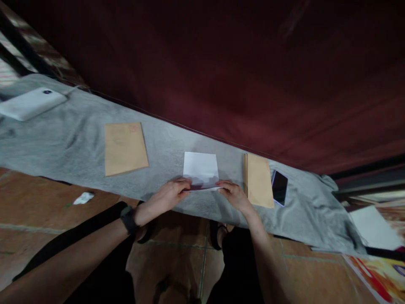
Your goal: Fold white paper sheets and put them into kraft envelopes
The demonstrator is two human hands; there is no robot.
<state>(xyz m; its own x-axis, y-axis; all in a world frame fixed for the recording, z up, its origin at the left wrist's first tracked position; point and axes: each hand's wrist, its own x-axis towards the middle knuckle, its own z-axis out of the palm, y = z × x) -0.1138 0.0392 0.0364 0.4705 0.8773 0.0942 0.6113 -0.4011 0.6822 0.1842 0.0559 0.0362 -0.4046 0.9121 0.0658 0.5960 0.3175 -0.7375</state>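
A white sheet of paper (200, 165) lies on the grey cloth in front of me, its near edge lifted and folding upward. My left hand (173, 192) pinches the left end of that edge, and my right hand (232, 193) pinches the right end. Just right of my right hand rests a stack of brown envelopes (260, 180). Farther to the left is another brown envelope (125, 148), lying flat with a small reddish mark near its top corner. The fingertips under the paper are partly hidden.
The grey cloth (79, 147) covers a long, narrow surface. A dark phone (280, 188) lies beyond the right-hand envelopes, and a white device (33, 103) sits at far left. A dark red drape (221, 76) rises behind. Crumpled white paper (84, 198) is on the tiled floor.
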